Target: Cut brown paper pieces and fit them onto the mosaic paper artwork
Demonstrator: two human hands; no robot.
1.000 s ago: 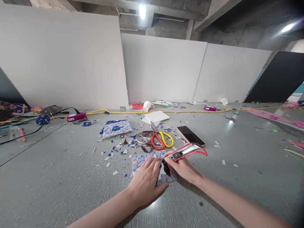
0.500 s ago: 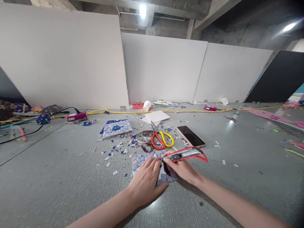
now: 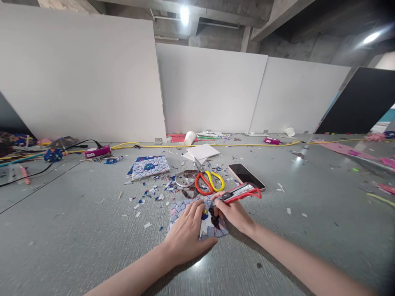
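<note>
A square mosaic-patterned panel [image 3: 179, 209] in pale blue and pink, with a white area and dark patches, lies on the grey table in front of me. Flat across its left part rests my left hand [image 3: 189, 230], fingers stretched out and holding nothing. My right hand [image 3: 235, 216] grips a red utility knife [image 3: 243, 192] near its front, with the tip over the panel's upper right part. The blade's tip is hidden by the fingers. Just beyond the panel are scissors [image 3: 210, 183] with one red and one yellow handle, and a roll of tape [image 3: 184, 179].
A phone [image 3: 247, 176] lies right of the scissors. Another patterned panel stack [image 3: 150, 166] and white square boards [image 3: 203, 152] sit farther back among scattered scraps. A yellow cable [image 3: 234, 144] runs along white partition boards [image 3: 212, 90]. Paper cups [image 3: 189, 137] and purple power strips [image 3: 98, 151] stand nearby.
My right hand has tilted the knife, its handle end swinging left and upward. My left fingers have shifted slightly, uncovering a small yellow and blue spot on the panel.
</note>
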